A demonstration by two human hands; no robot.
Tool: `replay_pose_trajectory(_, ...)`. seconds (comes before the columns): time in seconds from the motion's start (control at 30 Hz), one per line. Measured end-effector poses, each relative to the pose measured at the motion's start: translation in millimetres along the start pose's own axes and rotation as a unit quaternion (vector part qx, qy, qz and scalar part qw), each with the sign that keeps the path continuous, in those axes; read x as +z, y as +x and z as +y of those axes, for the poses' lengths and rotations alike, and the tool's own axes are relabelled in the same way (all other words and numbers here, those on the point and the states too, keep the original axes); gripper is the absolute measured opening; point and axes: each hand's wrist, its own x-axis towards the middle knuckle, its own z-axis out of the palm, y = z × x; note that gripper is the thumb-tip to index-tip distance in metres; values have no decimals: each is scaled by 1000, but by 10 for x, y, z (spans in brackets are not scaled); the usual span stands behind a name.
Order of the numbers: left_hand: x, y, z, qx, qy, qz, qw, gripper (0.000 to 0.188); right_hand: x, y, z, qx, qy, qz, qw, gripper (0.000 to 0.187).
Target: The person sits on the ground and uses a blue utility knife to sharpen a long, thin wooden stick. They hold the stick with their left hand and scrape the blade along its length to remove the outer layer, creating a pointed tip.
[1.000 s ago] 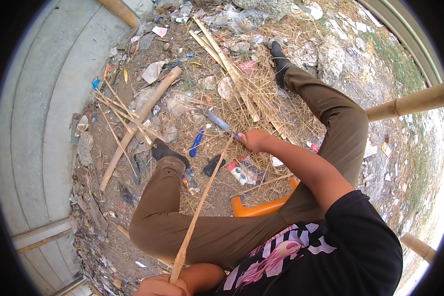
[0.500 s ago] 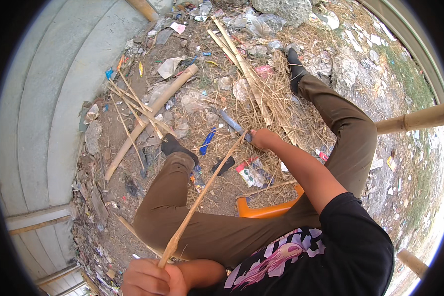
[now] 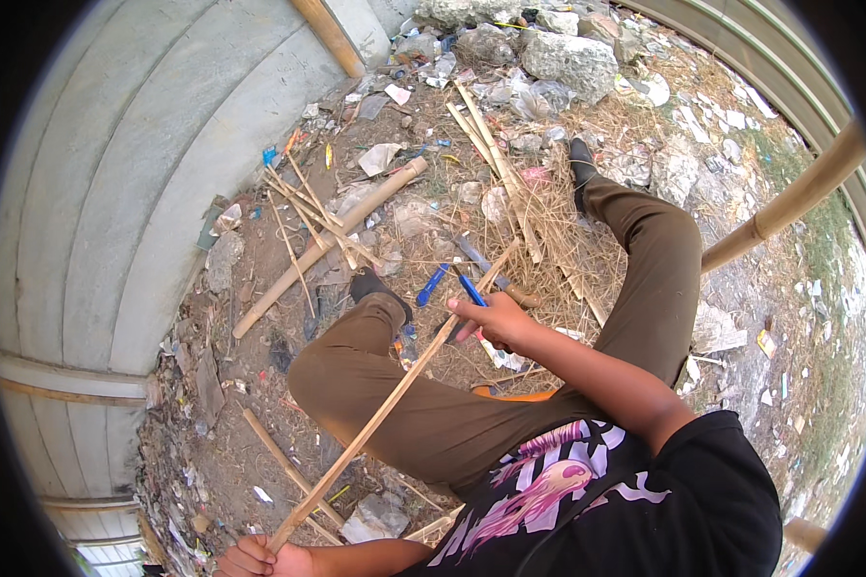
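Head view shows you, as largest thing, the littered ground [image 3: 245, 370], and along its left side the grey wall [image 3: 178, 125]. On this ground lies a thick bamboo pole [image 3: 370, 207], with several thin splints [image 3: 298, 197] near its middle, some lying across it. Your long bamboo strip [image 3: 380, 418] runs slantwise over your bent left leg [image 3: 423, 423], from the lower left up to the straw. A knife [image 3: 475, 257] with wooden handle lies on the ground, close to your right hand [image 3: 496, 321]. Near the rocks is a crumpled clear plastic bag [image 3: 541, 99]; its content cannot be told. Your left hand [image 3: 248, 558] is closed around the lower end of the strip. Your right hand, at the strip's upper part, grips a slim blue tool [image 3: 471, 290]; whether its fingers also press the strip, you cannot tell.
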Motion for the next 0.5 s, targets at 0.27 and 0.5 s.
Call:
replay_pose_trajectory(0.27,144,-520,-188,-120,212,195,950,41,-272,-56,-669,-174,240,73,952,28)
replay_pose_trajectory(0.5,-243,-743,591,-592,287,-635,405,40,-1078,-173,-1349,-242,88,93,962,25)
